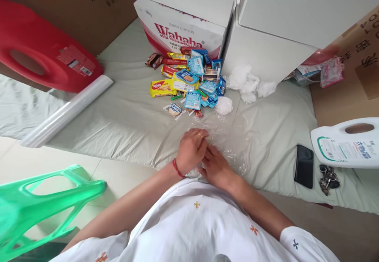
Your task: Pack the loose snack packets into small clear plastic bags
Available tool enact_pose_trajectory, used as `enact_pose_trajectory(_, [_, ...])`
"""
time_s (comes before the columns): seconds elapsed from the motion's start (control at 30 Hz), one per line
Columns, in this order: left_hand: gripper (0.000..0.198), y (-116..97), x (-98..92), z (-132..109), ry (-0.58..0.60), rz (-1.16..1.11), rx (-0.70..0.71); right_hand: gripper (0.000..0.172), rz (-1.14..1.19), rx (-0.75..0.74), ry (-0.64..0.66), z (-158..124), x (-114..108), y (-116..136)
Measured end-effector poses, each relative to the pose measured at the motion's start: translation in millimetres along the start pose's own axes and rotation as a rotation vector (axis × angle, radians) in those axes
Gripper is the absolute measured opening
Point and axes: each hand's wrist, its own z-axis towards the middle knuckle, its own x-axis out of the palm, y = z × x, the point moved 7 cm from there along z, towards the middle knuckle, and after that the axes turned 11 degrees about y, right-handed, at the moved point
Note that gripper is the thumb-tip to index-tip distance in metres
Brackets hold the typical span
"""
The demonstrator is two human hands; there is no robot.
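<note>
A thin sheet of clear plastic film [237, 145] lies crinkled on the cloth in front of me. My left hand [193, 149], with a ring and a red wrist cord, is closed with curled fingers over the film's left part. Against it, my right hand [217, 169] is closed, its fingers together and pinching the film near the front edge. Its fingertips are partly hidden under the left hand. Just beyond the film is a heap of wrapped snacks [192, 78], with a yellow wafer packet [162, 88] and light blue sachets [193, 100].
Crumpled white film balls [244, 80] sit by the white cabinet [257, 50]. A film roll [68, 110] and red jug [44, 44] lie left, above a green stool [50, 198]. A phone [304, 166], keys [328, 179] and white detergent bottle [349, 143] are right.
</note>
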Motion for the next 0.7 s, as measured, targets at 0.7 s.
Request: enact_pose_trajectory(0.7, [0.062,45.5,32.8,-10.5,0.215,0.421,-0.211,0.063,-0.170,0.552,-0.284,-101.4,-13.3,-107.0])
